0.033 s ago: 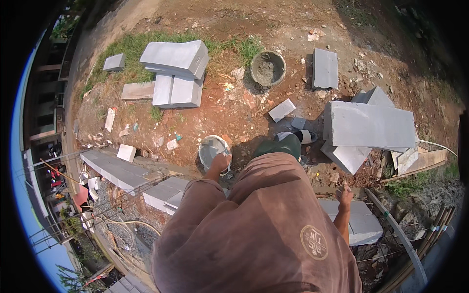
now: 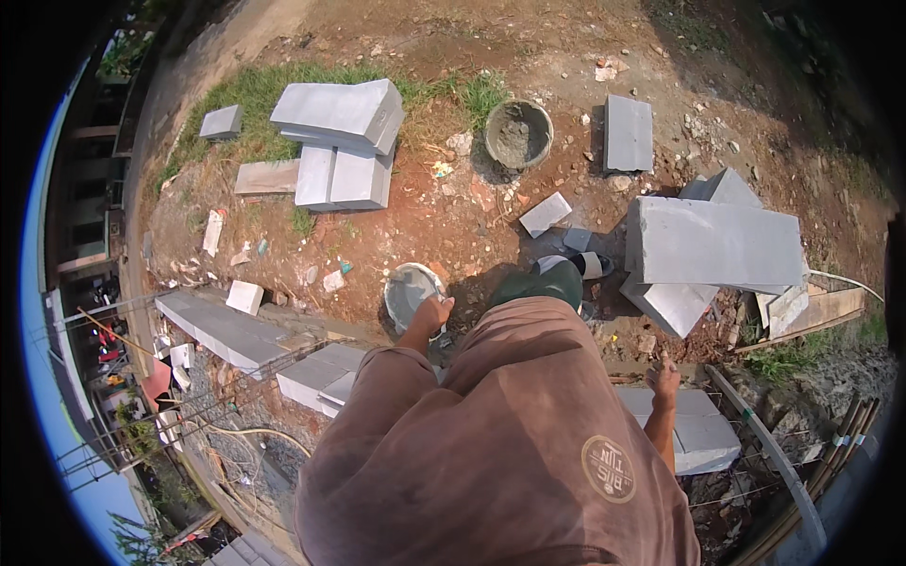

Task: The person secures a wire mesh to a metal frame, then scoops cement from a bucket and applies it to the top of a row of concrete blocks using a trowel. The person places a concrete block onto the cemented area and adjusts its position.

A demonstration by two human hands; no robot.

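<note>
My left hand [image 2: 432, 315] is clenched on the rim of a grey bucket [image 2: 408, 292] sitting on the red dirt just ahead of it. My right hand [image 2: 663, 379] hangs released, fingers loose, above a grey block [image 2: 703, 436], with stacked blocks [image 2: 713, 247] farther beyond it.

Sunlit outdoor site: red-brown earth ground [image 2: 415, 226], a grass patch [image 2: 255, 94] at the far edge, and a low grey block wall [image 2: 226, 330] nearer.
</note>
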